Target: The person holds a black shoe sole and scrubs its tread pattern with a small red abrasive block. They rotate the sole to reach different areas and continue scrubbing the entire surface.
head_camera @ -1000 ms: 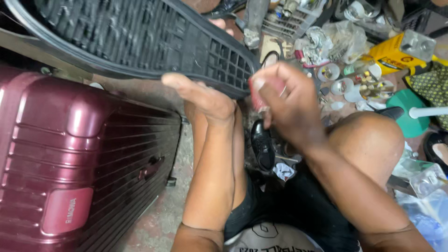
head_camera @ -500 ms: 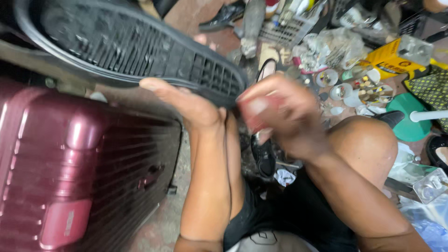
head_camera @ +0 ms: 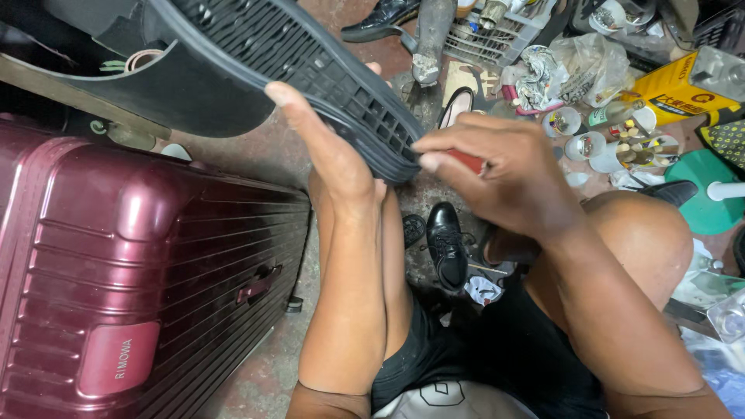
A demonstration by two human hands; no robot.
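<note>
Ribbed black rubber sole [head_camera: 310, 70] against left hand [head_camera: 334, 155]'s flat fingers; right hand [head_camera: 504, 171] fingers pinching red tool [head_camera: 468, 161].

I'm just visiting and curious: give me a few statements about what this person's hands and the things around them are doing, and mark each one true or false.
1. The left hand supports a black ridged shoe sole from below. True.
2. The right hand is empty and open. False: its fingers are closed on a small red thing at the sole's end; what it is cannot be told.
3. A dark red ribbed suitcase lies beside the left forearm. True.
4. A white sneaker stands on the floor between the legs. False: a black lace-up shoe stands there.
5. A yellow box lies among the clutter at the upper right. True.
</note>
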